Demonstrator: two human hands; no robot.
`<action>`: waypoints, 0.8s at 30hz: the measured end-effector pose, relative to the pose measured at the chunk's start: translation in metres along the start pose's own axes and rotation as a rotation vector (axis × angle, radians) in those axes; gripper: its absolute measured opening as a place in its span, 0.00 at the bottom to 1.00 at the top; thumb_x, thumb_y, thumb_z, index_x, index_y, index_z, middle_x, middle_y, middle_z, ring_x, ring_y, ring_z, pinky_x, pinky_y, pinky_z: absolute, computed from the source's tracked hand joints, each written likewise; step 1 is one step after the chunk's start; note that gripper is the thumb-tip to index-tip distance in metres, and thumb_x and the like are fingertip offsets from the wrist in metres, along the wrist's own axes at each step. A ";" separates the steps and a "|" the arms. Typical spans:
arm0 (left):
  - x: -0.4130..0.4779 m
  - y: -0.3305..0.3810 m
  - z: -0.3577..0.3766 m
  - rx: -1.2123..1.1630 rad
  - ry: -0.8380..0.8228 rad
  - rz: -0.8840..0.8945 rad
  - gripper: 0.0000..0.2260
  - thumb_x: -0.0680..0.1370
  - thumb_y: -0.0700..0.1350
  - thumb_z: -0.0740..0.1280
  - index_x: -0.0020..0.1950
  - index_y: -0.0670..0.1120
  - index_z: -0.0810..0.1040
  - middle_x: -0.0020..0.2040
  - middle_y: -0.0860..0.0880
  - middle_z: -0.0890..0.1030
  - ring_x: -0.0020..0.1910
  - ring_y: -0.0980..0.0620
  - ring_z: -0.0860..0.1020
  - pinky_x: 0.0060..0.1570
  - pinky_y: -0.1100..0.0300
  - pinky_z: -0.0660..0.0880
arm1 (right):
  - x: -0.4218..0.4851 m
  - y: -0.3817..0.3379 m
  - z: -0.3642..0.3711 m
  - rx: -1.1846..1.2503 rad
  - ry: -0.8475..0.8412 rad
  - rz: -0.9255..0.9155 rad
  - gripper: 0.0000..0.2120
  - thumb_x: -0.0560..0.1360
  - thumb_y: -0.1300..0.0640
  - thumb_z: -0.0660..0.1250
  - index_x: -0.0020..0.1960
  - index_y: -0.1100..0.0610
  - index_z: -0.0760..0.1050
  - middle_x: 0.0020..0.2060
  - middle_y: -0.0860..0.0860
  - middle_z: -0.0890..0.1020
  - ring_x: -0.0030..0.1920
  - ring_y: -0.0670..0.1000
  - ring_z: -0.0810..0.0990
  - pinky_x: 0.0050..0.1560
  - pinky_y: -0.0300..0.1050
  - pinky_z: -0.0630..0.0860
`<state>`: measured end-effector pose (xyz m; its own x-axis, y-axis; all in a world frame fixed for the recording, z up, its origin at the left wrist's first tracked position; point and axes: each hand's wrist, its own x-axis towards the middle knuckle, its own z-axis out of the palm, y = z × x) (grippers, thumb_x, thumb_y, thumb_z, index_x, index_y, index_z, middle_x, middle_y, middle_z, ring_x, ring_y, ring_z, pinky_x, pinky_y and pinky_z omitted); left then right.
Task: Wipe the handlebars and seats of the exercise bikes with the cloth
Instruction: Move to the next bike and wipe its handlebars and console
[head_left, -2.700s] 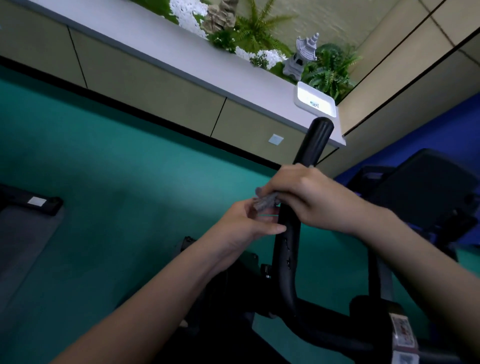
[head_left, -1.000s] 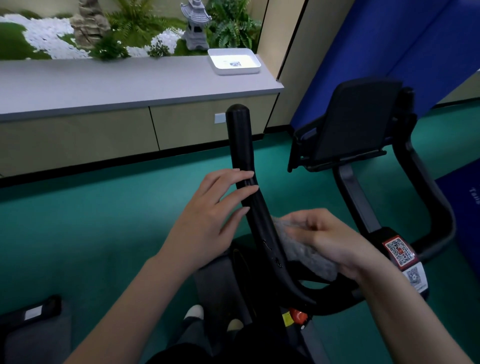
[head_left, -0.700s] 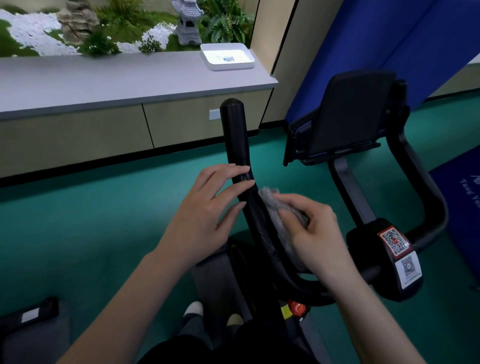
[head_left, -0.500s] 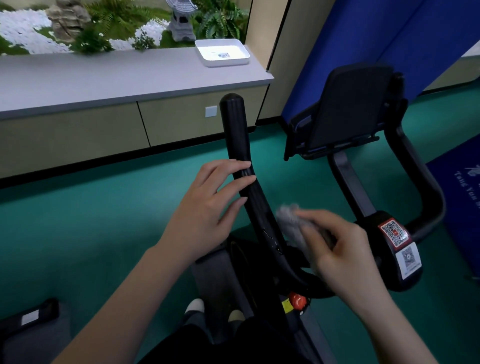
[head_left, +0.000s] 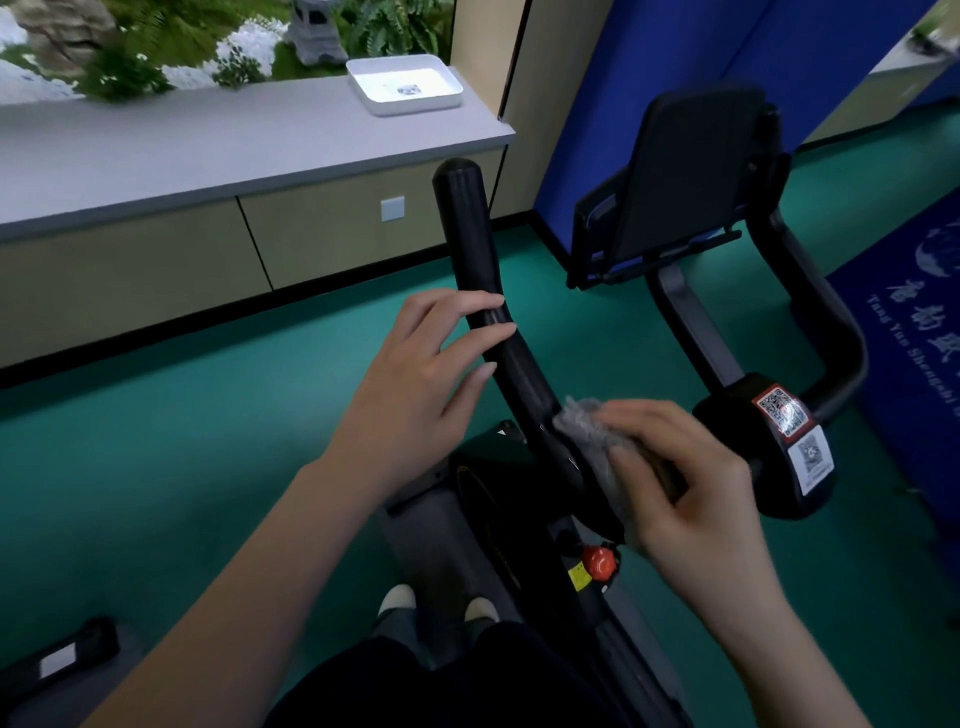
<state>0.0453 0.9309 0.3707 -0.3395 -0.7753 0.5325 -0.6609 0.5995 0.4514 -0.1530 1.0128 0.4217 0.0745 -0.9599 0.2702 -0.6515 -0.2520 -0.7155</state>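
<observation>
Cloth, grey and bunched, is lying against the lower bend of the black handlebar. The person's right hand is gripping it with curled fingers and pressing it to the bar. Higher up the same bar, the left hand is resting with its fingers straight and slightly spread, fingertips touching the grip and holding nothing. Below the cloth a red knob is showing on the bike frame. Beyond, a white tray is sitting on the grey counter.
</observation>
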 end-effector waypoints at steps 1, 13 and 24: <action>0.000 -0.001 0.000 -0.001 -0.004 0.007 0.13 0.79 0.41 0.64 0.62 0.41 0.77 0.64 0.46 0.74 0.62 0.46 0.67 0.65 0.60 0.63 | 0.004 -0.003 0.005 -0.012 0.067 0.010 0.12 0.74 0.70 0.64 0.52 0.58 0.81 0.51 0.46 0.80 0.56 0.45 0.78 0.59 0.37 0.72; 0.000 -0.002 0.001 -0.023 -0.001 0.001 0.12 0.79 0.40 0.62 0.61 0.42 0.77 0.63 0.46 0.74 0.62 0.47 0.66 0.64 0.60 0.63 | -0.022 -0.007 0.023 -0.301 -0.054 -0.189 0.14 0.70 0.76 0.65 0.51 0.63 0.81 0.50 0.53 0.81 0.53 0.53 0.76 0.60 0.41 0.71; -0.002 0.008 0.004 0.029 -0.002 -0.033 0.13 0.79 0.40 0.64 0.62 0.40 0.76 0.65 0.45 0.73 0.64 0.43 0.69 0.69 0.63 0.57 | -0.009 -0.003 0.015 -0.209 0.002 0.152 0.13 0.76 0.69 0.63 0.58 0.61 0.79 0.51 0.52 0.81 0.54 0.53 0.76 0.54 0.25 0.63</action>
<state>0.0381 0.9368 0.3700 -0.3184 -0.7953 0.5159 -0.6910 0.5673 0.4480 -0.1403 1.0203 0.4118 -0.0378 -0.9845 0.1711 -0.7971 -0.0736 -0.5993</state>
